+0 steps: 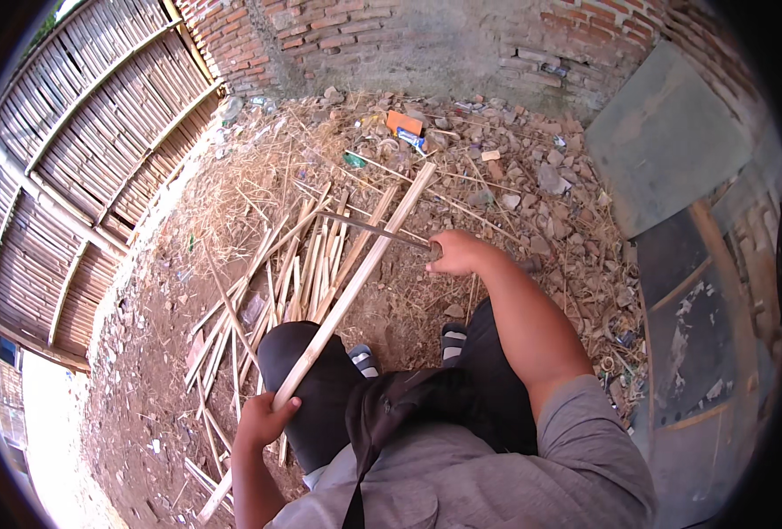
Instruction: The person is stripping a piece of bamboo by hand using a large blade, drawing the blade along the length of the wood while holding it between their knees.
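The left hand [263, 421] grips the near end of a long bamboo slat [356, 282] slanting up across the knee, while the right hand [457, 253] is closed on the handle of a long blade [369, 227], apparently laid across the slat. A slip could carry the edge toward the sandalled feet [409, 348] below. Split strips [294, 273] litter the dirt ground [144, 379]; an orange box [403, 122] and blue wrapper [411, 138] lie in rubble near the brick wall [426, 40].
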`<state>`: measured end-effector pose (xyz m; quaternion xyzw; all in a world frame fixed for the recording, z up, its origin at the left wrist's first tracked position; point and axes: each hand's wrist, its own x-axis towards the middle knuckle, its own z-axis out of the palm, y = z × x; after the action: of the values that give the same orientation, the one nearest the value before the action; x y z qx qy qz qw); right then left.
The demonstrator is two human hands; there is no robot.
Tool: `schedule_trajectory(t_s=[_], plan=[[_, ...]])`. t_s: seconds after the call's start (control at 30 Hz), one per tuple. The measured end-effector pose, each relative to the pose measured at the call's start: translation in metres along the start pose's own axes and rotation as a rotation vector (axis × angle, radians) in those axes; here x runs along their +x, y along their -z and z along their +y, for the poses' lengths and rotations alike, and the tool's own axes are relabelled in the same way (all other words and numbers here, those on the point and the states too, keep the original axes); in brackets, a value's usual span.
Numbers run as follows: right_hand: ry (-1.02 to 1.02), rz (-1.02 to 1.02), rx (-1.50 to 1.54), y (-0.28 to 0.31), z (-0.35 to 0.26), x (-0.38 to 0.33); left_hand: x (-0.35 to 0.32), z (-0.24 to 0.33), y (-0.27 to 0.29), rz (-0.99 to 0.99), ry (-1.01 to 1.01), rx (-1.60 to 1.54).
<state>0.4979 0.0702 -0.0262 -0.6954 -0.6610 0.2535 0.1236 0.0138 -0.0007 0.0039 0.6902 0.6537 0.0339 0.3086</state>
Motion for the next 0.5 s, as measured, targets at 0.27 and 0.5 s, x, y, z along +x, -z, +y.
schedule_trajectory(t_s=[0.27, 0.5], plan=[[0.171, -0.192, -0.113, -0.005, -0.043, -0.016, -0.002, 0.007, 0.005, -0.040, 0.036, 0.008], [0.035, -0.082, 0.060, 0.003, -0.015, -0.003, 0.000, -0.013, -0.011, 0.095, -0.085, 0.007]])
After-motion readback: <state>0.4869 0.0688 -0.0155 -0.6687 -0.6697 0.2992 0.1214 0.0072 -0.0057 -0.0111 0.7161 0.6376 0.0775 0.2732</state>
